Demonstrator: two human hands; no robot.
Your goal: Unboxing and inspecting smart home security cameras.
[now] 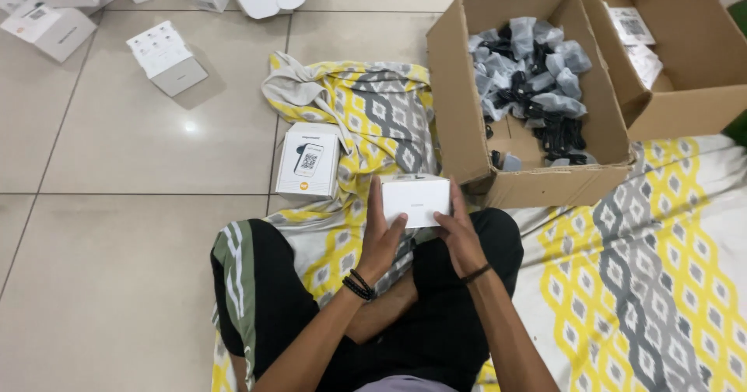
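Both of my hands hold a small white box [416, 199] above my crossed legs. My left hand [381, 236] grips its left side, thumb across the front. My right hand [461, 236] grips its right side. Another white box with a printed label [309, 161] lies on the patterned cloth just left of the held one.
An open cardboard carton [459, 119] with several bagged black cables [529, 80] stands beyond my hands. A second open carton [685, 57] sits at the right. Several white boxes [166, 57] lie scattered on the tiled floor at the upper left. A yellow-grey patterned cloth [654, 283] covers the floor.
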